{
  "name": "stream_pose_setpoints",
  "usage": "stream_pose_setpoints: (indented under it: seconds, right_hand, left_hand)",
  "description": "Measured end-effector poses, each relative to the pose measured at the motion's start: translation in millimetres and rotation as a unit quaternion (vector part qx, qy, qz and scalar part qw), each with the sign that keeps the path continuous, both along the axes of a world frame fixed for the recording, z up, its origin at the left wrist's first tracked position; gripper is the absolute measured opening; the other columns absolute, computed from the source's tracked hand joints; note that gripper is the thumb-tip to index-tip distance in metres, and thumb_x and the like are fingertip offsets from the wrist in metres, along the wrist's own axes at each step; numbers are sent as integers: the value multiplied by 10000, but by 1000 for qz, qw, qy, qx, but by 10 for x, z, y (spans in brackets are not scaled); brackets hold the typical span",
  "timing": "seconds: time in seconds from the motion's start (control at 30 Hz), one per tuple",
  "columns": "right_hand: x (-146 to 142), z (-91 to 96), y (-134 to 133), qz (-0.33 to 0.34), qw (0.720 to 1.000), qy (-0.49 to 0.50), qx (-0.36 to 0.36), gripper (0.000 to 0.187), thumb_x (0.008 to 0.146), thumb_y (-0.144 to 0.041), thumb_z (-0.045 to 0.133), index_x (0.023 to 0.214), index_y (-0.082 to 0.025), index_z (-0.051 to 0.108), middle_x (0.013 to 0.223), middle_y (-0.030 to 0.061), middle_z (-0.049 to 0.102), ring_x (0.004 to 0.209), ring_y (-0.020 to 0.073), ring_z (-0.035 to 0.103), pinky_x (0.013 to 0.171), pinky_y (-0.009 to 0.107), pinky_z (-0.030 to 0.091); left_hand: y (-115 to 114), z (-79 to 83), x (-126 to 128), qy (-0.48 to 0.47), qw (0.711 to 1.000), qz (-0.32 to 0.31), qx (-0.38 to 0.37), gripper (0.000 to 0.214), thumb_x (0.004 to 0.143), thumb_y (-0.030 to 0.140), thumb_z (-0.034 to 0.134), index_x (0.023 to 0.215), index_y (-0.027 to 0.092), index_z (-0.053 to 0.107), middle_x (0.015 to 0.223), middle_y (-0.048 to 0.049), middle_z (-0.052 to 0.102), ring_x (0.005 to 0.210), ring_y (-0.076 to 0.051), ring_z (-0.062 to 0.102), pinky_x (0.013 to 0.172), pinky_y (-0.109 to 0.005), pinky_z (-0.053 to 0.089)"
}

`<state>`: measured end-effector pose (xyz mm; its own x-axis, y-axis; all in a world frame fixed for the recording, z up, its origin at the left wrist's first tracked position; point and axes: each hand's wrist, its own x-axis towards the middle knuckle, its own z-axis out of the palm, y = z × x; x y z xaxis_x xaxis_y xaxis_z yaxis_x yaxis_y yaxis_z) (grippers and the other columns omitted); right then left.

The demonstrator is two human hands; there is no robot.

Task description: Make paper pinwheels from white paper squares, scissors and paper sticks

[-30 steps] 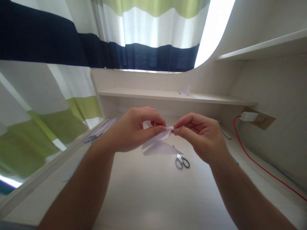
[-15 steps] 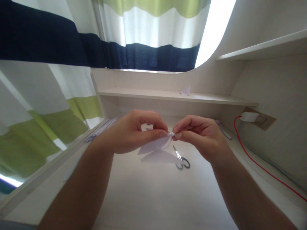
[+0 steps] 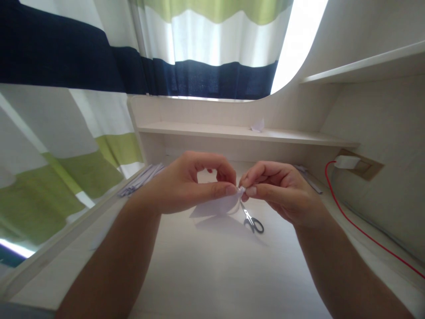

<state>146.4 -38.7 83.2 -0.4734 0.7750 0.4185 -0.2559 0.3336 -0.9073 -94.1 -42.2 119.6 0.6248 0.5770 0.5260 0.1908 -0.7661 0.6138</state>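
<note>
A sheet of white paper (image 3: 217, 206) hangs over the desk, its upper right end twisted into a small narrow tip. My left hand (image 3: 195, 184) pinches the paper beside that tip between thumb and index finger. From the other side, the thumb and fingers of my right hand (image 3: 274, 188) are closed on the twisted tip itself, almost touching the left fingertips. Just below the hands, a pair of scissors (image 3: 252, 221) with dark handles lies on the desk, blades pointing up and left. Part of the paper is hidden behind my left hand.
Folded paper strips (image 3: 141, 179) lie by the desk's left edge, and another strip (image 3: 310, 179) lies at the right. A small folded paper piece (image 3: 258, 126) rests on the back shelf (image 3: 199, 129). A red cable (image 3: 352, 222) runs from a white plug (image 3: 347, 162) along the right wall.
My left fingers have shifted slightly right, closer to the right fingertips. The pinched paper tip sits a little lower, and the scissors' handles are less covered by the paper.
</note>
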Motion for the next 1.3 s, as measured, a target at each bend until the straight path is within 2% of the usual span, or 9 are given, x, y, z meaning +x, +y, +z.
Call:
stream_pose_setpoints:
  seconds: [0.17,0.3,0.57,1.0,1.3]
  right_hand:
    - [-13,-16,33,-35,999,-21,4,98,792,-174,912,857,-177,838,753,40,784,673,129,682,638,242,549]
    - [-12,-43,61,-33,999,-24,3,105,795,-184,917,860,-177,835,763,37,784,685,125,675,655,244,535]
    - [-4,-55,87,-8,1000,-17,-16,119,787,-203,915,855,-173,823,742,30,765,679,134,653,667,269,519]
    - [-24,-44,88,-22,1000,-15,-14,98,781,-204,903,838,-181,827,719,25,750,678,138,652,670,271,522]
    - [-36,-54,71,-5,1000,-8,-22,87,784,-171,889,846,-179,829,746,33,782,684,135,675,685,264,537]
  left_hand:
    - [42,-28,-41,-3,999,32,43,159,886,240,813,792,187,696,778,3,681,754,-133,614,744,-252,535]
    - [50,-32,-54,0,999,31,43,80,891,206,800,829,189,751,808,-11,727,772,-140,651,741,-249,547]
    - [33,-7,-40,6,1000,10,27,76,922,151,748,918,200,806,893,-14,799,815,-143,720,752,-241,572]
    - [33,-21,-32,-21,1000,5,0,69,919,148,746,890,195,788,894,-28,801,799,-146,717,713,-244,571]
    - [36,-36,-26,-40,999,-19,-17,45,921,154,766,891,188,774,874,-20,779,795,-134,700,729,-241,555]
